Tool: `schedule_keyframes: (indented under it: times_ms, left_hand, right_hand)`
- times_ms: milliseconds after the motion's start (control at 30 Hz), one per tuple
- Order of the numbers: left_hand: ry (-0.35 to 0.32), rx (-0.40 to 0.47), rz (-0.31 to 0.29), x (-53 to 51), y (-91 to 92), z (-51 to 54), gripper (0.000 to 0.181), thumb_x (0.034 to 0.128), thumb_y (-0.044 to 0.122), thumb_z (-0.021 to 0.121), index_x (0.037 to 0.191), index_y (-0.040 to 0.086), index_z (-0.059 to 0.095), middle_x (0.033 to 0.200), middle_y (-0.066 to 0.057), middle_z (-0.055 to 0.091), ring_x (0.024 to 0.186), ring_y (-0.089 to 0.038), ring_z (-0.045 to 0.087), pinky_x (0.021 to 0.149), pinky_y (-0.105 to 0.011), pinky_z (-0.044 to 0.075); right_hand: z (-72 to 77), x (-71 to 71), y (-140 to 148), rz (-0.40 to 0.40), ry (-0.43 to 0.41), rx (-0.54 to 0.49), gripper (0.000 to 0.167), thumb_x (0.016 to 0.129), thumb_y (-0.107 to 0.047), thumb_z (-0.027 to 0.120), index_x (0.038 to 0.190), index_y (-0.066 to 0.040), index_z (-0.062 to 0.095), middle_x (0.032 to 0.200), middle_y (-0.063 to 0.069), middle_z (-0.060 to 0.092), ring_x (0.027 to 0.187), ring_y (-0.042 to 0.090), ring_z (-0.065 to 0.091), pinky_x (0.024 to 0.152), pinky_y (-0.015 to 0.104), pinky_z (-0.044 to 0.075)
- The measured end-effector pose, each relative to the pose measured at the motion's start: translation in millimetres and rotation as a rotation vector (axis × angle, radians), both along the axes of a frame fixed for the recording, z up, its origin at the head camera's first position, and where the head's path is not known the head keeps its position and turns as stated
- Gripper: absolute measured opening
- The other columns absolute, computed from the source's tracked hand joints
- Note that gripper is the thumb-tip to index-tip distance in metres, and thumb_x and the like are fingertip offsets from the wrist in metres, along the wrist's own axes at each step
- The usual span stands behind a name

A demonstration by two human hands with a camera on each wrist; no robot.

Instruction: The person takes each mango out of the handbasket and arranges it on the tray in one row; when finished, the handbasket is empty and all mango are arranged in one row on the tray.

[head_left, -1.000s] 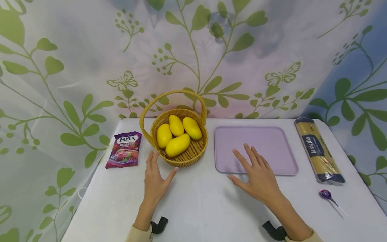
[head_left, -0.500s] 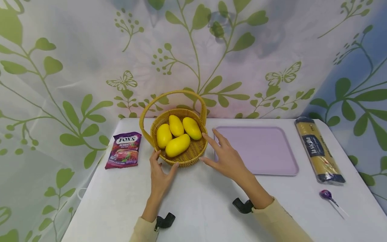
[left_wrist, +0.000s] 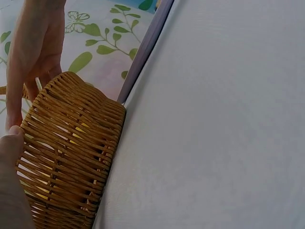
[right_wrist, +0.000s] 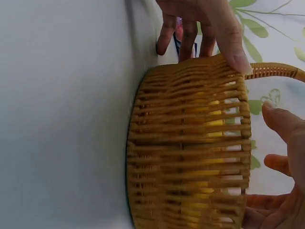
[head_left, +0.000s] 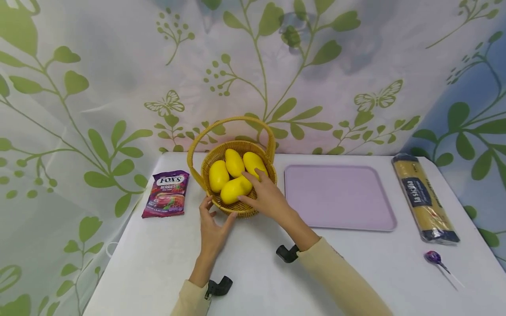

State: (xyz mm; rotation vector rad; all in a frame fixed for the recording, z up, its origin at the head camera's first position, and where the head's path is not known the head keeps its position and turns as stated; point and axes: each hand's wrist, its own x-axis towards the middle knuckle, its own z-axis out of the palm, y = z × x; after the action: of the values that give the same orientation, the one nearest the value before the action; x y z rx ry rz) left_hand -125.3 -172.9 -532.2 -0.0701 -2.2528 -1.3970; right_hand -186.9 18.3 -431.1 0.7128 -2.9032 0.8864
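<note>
A yellow wicker basket (head_left: 247,211) with a tall arched handle holds several yellow mangoes (head_left: 218,176). My left hand (head_left: 213,232) grips its near left side; in the right wrist view the thumb of that hand (right_wrist: 209,21) lies on the rim, its fingers along the outer wall. My right hand (head_left: 270,197) is over the basket's right part, spread fingers around the right end of the front mango (head_left: 233,191). Whether they touch it I cannot tell. The left wrist view shows the right hand (left_wrist: 38,43) beyond the woven wall (left_wrist: 71,148).
A purple Fox's candy bag (head_left: 166,194) lies left of the basket. To the right are a lilac tray (head_left: 337,197), a La Sicilia pasta pack (head_left: 424,197) and a lollipop (head_left: 433,257). A leaf-patterned curtain (head_left: 130,79) stands behind the white table (head_left: 253,272).
My right hand has moved left from above the tray to over the mangoes. My left hand has come against the basket's side and grips it. The head view has shifted slightly.
</note>
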Motion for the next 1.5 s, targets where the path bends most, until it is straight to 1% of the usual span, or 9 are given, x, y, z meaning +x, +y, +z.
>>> schedule_keyframes:
  times_ms: [267, 367, 467, 600, 867, 1067, 1267, 1400, 1500]
  left_hand:
    - [-0.003, -0.01, 0.012, 1.0, 1.2, 0.2, 0.083, 0.0814, 0.027, 0.08, 0.144, 0.007, 0.029, 0.149, -0.015, 0.038, 0.129, -0.03, 0.043, 0.096, -0.052, 0.045]
    - [-0.006, -0.021, 0.014, 0.6, 1.4, -0.7, 0.083, 0.0818, 0.028, 0.08, 0.145, 0.008, 0.029, 0.149, -0.015, 0.039, 0.129, -0.028, 0.043, 0.096, -0.052, 0.045]
    - [-0.011, -0.025, 0.017, -0.4, 0.5, -1.3, 0.084, 0.0817, 0.029, 0.08, 0.144, 0.007, 0.029, 0.149, -0.016, 0.039, 0.128, -0.026, 0.044, 0.095, -0.051, 0.046]
    - [-0.005, -0.039, 0.015, -2.2, -0.4, -1.3, 0.083, 0.0822, 0.029, 0.079, 0.145, 0.007, 0.028, 0.149, -0.016, 0.038, 0.128, -0.027, 0.044, 0.095, -0.051, 0.046]
    - [0.007, -0.053, 0.021, -1.3, -1.5, -0.3, 0.082, 0.0825, 0.029, 0.079, 0.145, 0.011, 0.028, 0.15, -0.015, 0.038, 0.127, -0.029, 0.045, 0.094, -0.051, 0.047]
    - [-0.001, -0.058, 0.027, -0.1, -0.2, -0.8, 0.082, 0.0822, 0.029, 0.079, 0.144, 0.012, 0.029, 0.148, -0.014, 0.039, 0.127, -0.028, 0.046, 0.094, -0.049, 0.048]
    - [-0.003, -0.044, 0.024, 0.4, 0.7, 0.3, 0.081, 0.0824, 0.029, 0.079, 0.144, 0.008, 0.029, 0.148, -0.016, 0.039, 0.126, -0.029, 0.046, 0.093, -0.051, 0.047]
    - [-0.024, -0.044, 0.023, 0.2, 0.9, 1.3, 0.081, 0.0831, 0.031, 0.078, 0.144, 0.01, 0.029, 0.149, -0.014, 0.038, 0.128, -0.028, 0.045, 0.095, -0.05, 0.047]
    - [-0.041, -0.045, 0.025, 0.3, 0.6, 1.0, 0.081, 0.0835, 0.032, 0.078, 0.145, 0.013, 0.028, 0.151, -0.011, 0.037, 0.129, -0.024, 0.044, 0.096, -0.049, 0.047]
  right_hand:
    - [-10.1, -12.8, -23, -0.004, -0.132, 0.015, 0.074, 0.088, -0.054, 0.065, 0.151, -0.028, 0.038, 0.155, 0.024, 0.029, 0.133, 0.044, 0.044, 0.102, 0.06, 0.043]
    - [-14.2, -16.8, -27, -0.006, -0.147, 0.033, 0.074, 0.087, -0.055, 0.066, 0.151, -0.028, 0.038, 0.155, 0.023, 0.03, 0.134, 0.043, 0.044, 0.103, 0.059, 0.043]
    - [-16.9, -20.2, -29, 0.005, -0.142, 0.057, 0.076, 0.085, -0.057, 0.066, 0.15, -0.029, 0.039, 0.155, 0.022, 0.029, 0.136, 0.042, 0.041, 0.103, 0.059, 0.043]
    - [-17.7, -22.8, -31, 0.018, -0.124, 0.074, 0.078, 0.082, -0.059, 0.069, 0.148, -0.027, 0.044, 0.155, 0.021, 0.031, 0.136, 0.044, 0.04, 0.101, 0.059, 0.044]
    - [-19.3, -25.3, -32, 0.04, -0.108, 0.022, 0.071, 0.079, -0.052, 0.077, 0.139, -0.02, 0.054, 0.149, 0.02, 0.04, 0.13, 0.042, 0.045, 0.099, 0.057, 0.046]
    - [-21.1, -25.3, -30, 0.038, -0.112, 0.027, 0.07, 0.078, -0.05, 0.078, 0.138, -0.022, 0.055, 0.149, 0.018, 0.041, 0.13, 0.043, 0.045, 0.099, 0.058, 0.046]
    - [-19.5, -25.3, -27, 0.064, -0.108, 0.003, 0.07, 0.078, -0.048, 0.079, 0.137, -0.019, 0.056, 0.15, 0.021, 0.041, 0.132, 0.044, 0.044, 0.101, 0.059, 0.044]
    - [-16.2, -24.8, -23, 0.095, -0.081, -0.001, 0.07, 0.077, -0.046, 0.08, 0.137, -0.018, 0.056, 0.151, 0.021, 0.039, 0.133, 0.043, 0.043, 0.104, 0.058, 0.042]
    - [-12.1, -24.1, -18, 0.118, -0.053, -0.008, 0.07, 0.077, -0.045, 0.08, 0.138, -0.019, 0.055, 0.153, 0.02, 0.036, 0.135, 0.043, 0.042, 0.106, 0.057, 0.041]
